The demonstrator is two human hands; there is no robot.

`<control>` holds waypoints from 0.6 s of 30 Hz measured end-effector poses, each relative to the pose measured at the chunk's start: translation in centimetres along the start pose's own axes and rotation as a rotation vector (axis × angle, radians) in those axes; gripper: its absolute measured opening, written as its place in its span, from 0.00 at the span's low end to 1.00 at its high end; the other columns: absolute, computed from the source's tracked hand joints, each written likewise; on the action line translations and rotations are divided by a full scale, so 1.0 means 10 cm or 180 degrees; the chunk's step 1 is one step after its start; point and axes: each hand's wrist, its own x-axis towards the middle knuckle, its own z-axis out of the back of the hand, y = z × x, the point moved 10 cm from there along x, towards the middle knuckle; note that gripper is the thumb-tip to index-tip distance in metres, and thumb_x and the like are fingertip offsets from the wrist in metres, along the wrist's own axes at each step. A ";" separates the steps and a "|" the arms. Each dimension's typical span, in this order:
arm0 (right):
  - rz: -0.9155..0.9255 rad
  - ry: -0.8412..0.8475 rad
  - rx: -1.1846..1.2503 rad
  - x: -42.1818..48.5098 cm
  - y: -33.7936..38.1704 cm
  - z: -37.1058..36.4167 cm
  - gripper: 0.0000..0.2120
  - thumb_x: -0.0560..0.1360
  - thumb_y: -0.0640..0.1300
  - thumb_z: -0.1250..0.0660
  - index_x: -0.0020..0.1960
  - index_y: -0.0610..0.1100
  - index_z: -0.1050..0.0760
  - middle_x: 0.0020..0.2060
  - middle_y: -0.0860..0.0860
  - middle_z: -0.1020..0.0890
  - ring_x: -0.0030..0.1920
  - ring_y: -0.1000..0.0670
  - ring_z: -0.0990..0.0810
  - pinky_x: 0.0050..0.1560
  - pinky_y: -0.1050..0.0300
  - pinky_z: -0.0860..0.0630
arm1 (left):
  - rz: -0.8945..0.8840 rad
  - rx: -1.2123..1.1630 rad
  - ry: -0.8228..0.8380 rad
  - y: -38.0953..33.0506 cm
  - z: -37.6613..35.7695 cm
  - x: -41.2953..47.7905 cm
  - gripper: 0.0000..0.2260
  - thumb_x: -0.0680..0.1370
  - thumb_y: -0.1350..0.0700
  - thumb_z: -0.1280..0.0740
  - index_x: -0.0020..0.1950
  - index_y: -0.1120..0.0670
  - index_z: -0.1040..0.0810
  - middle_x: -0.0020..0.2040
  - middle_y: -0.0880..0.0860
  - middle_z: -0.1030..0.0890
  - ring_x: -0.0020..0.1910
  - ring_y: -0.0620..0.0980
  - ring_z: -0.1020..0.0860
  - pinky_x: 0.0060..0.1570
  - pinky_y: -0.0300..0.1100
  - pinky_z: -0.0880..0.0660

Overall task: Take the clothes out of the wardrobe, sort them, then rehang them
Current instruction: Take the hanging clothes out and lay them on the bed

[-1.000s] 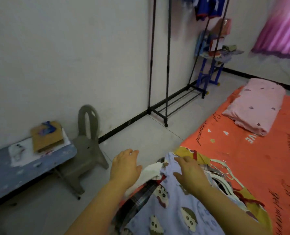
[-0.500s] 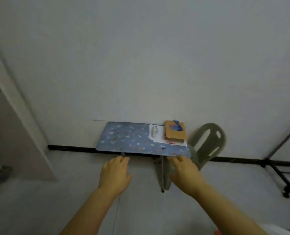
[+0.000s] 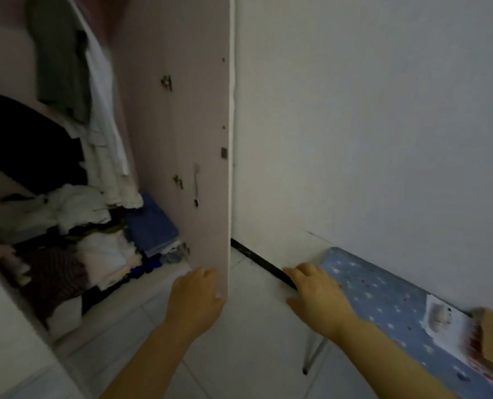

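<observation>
Both hands are hanging empty, fingers loose and slightly spread. The left hand (image 3: 194, 298) is reaching at the lower corner of the wardrobe's pink side panel (image 3: 182, 125); whether it is touching is unclear. The right hand (image 3: 318, 300) is hovering palm-down over the tiled floor (image 3: 256, 335), just beside the blue star-patterned folding table (image 3: 383, 292).

Half a second ago the view was facing the wall with that table centred; now it is sitting at lower right and the open wardrobe is filling the left.

Inside, piled clothes (image 3: 75, 226) are lying heaped, with a grey-green garment (image 3: 61, 67) and a white garment (image 3: 107, 133) hanging above. Print on the table's paper sheet (image 3: 441, 318) is too blurred to read.
</observation>
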 end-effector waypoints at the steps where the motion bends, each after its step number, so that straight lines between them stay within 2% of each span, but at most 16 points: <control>1: 0.0128 -0.0010 -0.0022 0.19 0.06 0.00 0.28 0.79 0.53 0.42 0.76 0.49 0.46 0.69 0.49 0.36 0.66 0.46 0.35 0.64 0.57 0.36 | 0.0108 0.0073 -0.0053 0.10 0.07 0.09 0.16 0.76 0.52 0.36 0.62 0.56 0.26 0.57 0.55 0.23 0.54 0.55 0.24 0.51 0.45 0.31; 3: 0.0367 -0.0026 -0.0051 0.54 0.16 0.02 0.28 0.79 0.53 0.42 0.76 0.49 0.46 0.68 0.49 0.35 0.66 0.46 0.35 0.64 0.57 0.36 | 0.0275 0.0238 -0.0064 0.28 0.15 0.27 0.20 0.78 0.49 0.38 0.69 0.53 0.33 0.64 0.53 0.28 0.61 0.52 0.29 0.57 0.42 0.34; 6: 0.0670 -0.0072 -0.0100 1.05 0.23 0.13 0.28 0.79 0.54 0.42 0.75 0.50 0.46 0.69 0.50 0.36 0.66 0.47 0.34 0.65 0.58 0.37 | 0.0509 0.0526 -0.0083 0.44 0.29 0.59 0.23 0.80 0.46 0.42 0.73 0.51 0.40 0.68 0.51 0.32 0.66 0.49 0.33 0.62 0.40 0.38; 10: 0.1032 -0.0100 -0.0085 1.70 0.40 0.29 0.28 0.79 0.54 0.42 0.76 0.51 0.46 0.68 0.51 0.35 0.66 0.48 0.34 0.65 0.57 0.37 | 0.0875 0.0686 -0.0290 0.69 0.57 0.95 0.21 0.79 0.46 0.40 0.71 0.49 0.36 0.66 0.50 0.30 0.63 0.50 0.31 0.60 0.41 0.35; 18: 0.1748 -0.0141 -0.0079 2.75 1.18 0.35 0.26 0.80 0.52 0.43 0.75 0.50 0.45 0.68 0.51 0.35 0.66 0.49 0.35 0.64 0.59 0.37 | 0.1390 0.0864 -0.0448 1.43 0.87 1.37 0.24 0.79 0.45 0.40 0.73 0.50 0.39 0.68 0.51 0.32 0.66 0.51 0.33 0.63 0.42 0.37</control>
